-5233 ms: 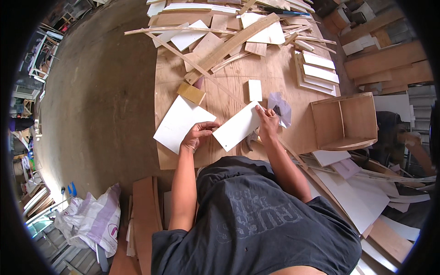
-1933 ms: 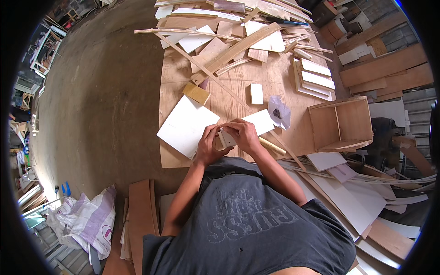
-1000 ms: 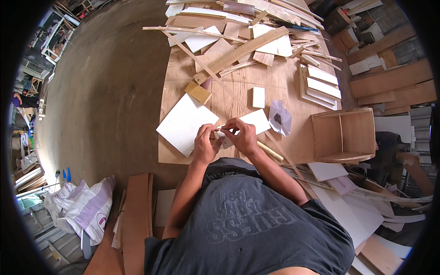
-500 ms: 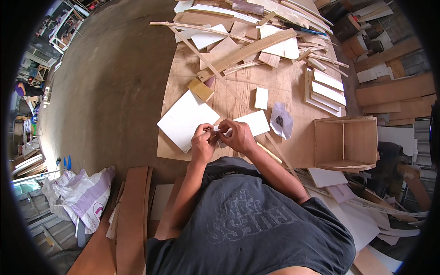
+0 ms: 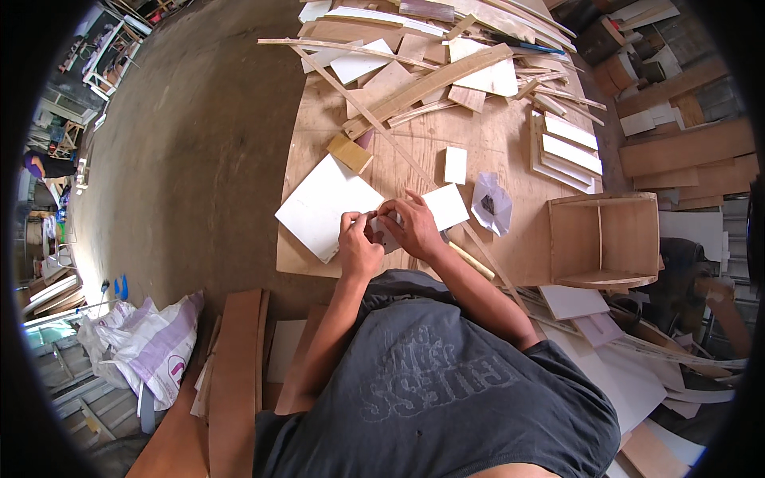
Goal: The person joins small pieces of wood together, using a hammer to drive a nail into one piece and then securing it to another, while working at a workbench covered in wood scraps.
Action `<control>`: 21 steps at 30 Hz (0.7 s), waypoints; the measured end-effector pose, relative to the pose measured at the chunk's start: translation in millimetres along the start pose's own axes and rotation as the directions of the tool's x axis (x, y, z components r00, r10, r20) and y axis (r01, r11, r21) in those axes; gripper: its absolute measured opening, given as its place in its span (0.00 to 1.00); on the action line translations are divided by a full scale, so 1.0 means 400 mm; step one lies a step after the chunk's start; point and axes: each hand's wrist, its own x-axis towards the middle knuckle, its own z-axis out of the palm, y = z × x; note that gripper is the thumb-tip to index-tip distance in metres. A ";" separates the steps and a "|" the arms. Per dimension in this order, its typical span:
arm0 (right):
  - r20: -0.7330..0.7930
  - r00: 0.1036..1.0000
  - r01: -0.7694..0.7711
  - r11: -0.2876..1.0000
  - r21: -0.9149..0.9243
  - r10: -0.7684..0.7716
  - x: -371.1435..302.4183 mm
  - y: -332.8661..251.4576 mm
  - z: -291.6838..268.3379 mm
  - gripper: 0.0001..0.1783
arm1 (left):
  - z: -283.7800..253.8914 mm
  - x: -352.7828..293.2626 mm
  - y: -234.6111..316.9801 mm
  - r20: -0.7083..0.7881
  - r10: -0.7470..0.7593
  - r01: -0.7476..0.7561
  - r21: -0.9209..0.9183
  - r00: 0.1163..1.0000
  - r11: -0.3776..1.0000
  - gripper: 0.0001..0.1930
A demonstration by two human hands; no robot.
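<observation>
Close together over the table's near edge, my left hand [image 5: 358,245] and my right hand [image 5: 413,225] are both closed in a pinch. The fingers meet around something small that they mostly hide, and I cannot make out what it is. A pale greyish piece shows just below the fingertips. Beside my left hand lies a large white square board [image 5: 323,209], tilted on the tabletop. Partly behind my right hand is a smaller white panel [image 5: 448,205]. An open clear plastic bag [image 5: 492,205] with small dark bits in it lies further right.
A yellowish wood block [image 5: 349,153] touches the white board's far corner. Wood strips and offcuts [image 5: 430,88] heap the table's far end. Stacked white panels [image 5: 570,151] and an open wooden box [image 5: 575,239] stand right. A long thin strip [image 5: 398,155] crosses the table. Brown boards [image 5: 233,358] lean lower left.
The white bit that showed between my fingertips is no longer visible. My right index finger has lifted, and a pale greyish piece shows more below the hands. The view has shifted slightly.
</observation>
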 end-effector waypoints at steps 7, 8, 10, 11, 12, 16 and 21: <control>-0.033 0.999 0.022 0.998 -0.056 -0.024 -0.007 0.000 0.013 0.07 | 0.013 -0.003 -0.019 -0.015 0.056 -0.056 -0.005 0.998 0.998 0.13; -0.042 0.999 0.008 0.998 -0.067 -0.010 -0.007 0.003 0.011 0.07 | 0.008 -0.002 -0.011 -0.001 0.036 -0.036 -0.019 0.999 0.999 0.12; -0.066 0.998 0.010 0.999 -0.052 -0.014 -0.010 0.005 0.011 0.07 | -0.002 0.000 0.009 -0.001 0.024 -0.024 -0.028 1.000 0.999 0.10; -0.078 0.997 0.011 0.999 -0.044 -0.015 -0.011 0.007 0.011 0.07 | -0.004 0.001 0.017 -0.001 0.018 -0.018 -0.032 1.000 0.999 0.09; -0.079 0.996 0.025 0.999 -0.043 -0.028 -0.012 0.007 0.012 0.07 | -0.006 0.001 0.018 0.017 -0.025 0.026 -0.082 1.000 0.996 0.10; -0.059 0.998 0.036 0.999 -0.026 -0.037 -0.008 0.008 0.010 0.08 | -0.004 0.004 0.001 -0.010 0.019 -0.019 -0.049 1.000 0.999 0.10; -0.061 0.994 0.087 0.995 -0.056 -0.090 -0.014 0.009 0.012 0.08 | 0.010 0.002 -0.033 -0.085 0.084 -0.085 -0.004 0.993 0.996 0.06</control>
